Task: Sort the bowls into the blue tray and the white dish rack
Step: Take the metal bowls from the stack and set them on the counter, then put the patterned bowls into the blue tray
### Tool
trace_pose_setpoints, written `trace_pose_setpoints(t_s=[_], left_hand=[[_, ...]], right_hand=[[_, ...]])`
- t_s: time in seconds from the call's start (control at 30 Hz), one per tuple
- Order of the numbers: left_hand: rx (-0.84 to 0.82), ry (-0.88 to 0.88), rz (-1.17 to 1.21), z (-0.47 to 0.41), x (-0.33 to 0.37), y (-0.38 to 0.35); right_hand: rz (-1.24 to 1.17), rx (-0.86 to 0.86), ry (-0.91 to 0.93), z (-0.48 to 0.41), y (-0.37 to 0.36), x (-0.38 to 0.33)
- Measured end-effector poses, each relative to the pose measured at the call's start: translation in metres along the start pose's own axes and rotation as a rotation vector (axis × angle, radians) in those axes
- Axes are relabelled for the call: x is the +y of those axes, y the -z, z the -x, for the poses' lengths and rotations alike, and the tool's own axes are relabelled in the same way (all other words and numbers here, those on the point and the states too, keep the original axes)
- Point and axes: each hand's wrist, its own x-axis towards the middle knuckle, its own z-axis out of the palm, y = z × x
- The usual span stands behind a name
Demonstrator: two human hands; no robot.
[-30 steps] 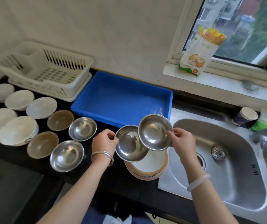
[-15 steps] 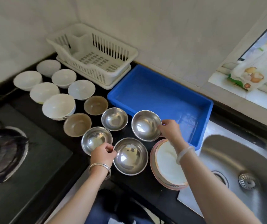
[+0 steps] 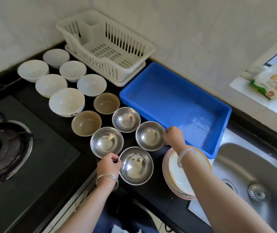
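On the black bench [image 3: 152, 190], the nearest steel bowl [image 3: 135, 166] sits upright with the left hand [image 3: 108, 165] at its left rim, fingers pinched shut on the edge. Just beyond and right of that grip, a second steel bowl [image 3: 150, 136] stands upright, and the right hand [image 3: 172, 136] pinches its right rim with closed fingertips. Two more steel bowls lie left of the right hand's grip: one [image 3: 106, 142] just beyond the left hand, touching or nearly touching the nearest bowl, and one [image 3: 126, 119] farther back. Beyond these sit two brown bowls [image 3: 86, 123], and farther left and back a cluster of six white bowls [image 3: 66, 102], all upright on the bench.

Directly beyond the right hand is the blue tray [image 3: 218, 105], holding no bowls, its near wall just behind the fingers. Left of the tray, well beyond both grips, stands the white dish rack [image 3: 107, 47] against the tiled wall, also without bowls. Under the right forearm a stack of plates [image 3: 183, 180] rests at the bench's edge beside the steel sink [image 3: 255, 174]. A gas burner [image 3: 1, 148] lies far left of the left hand. The left wrist carries thin metal bangles [image 3: 107, 178], the right a pale bangle [image 3: 184, 154].
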Motion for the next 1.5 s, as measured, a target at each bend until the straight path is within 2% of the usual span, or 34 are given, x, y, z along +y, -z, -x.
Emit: trace_pose_setpoints(t_s=[0.47, 0.7, 0.83, 1.0, 1.07, 1.17, 1.27, 1.37, 1.5], left_hand=[[0.087, 0.0, -0.012, -0.001, -0.011, -0.002], [0.095, -0.01, 0.019, 0.001, -0.011, -0.001], [0.085, -0.035, 0.041, 0.003, -0.01, 0.002], [0.081, -0.093, 0.049, 0.006, 0.0, 0.011], [0.077, -0.148, 0.072, 0.008, 0.012, 0.012], [-0.003, -0.228, 0.128, 0.012, 0.036, 0.005], [-0.161, -0.288, 0.134, 0.019, 0.057, -0.016], [-0.382, -0.312, 0.051, 0.03, 0.07, -0.044], [-0.57, -0.367, -0.177, 0.044, 0.081, -0.073]], right_hand=[[-0.076, -0.024, -0.087, -0.003, -0.011, 0.0], [-0.053, -0.034, -0.042, 0.008, -0.009, -0.004], [-0.03, 0.042, -0.005, 0.022, -0.003, -0.002], [-0.034, 0.258, 0.077, 0.047, 0.014, 0.014], [-0.087, 0.326, 0.046, 0.056, 0.023, 0.032], [-0.098, 0.425, -0.012, 0.074, 0.033, 0.067], [-0.081, 0.479, -0.059, 0.091, 0.037, 0.101], [-0.113, 0.42, -0.162, 0.101, 0.031, 0.131], [-0.37, 0.35, -0.245, 0.111, 0.021, 0.151]])
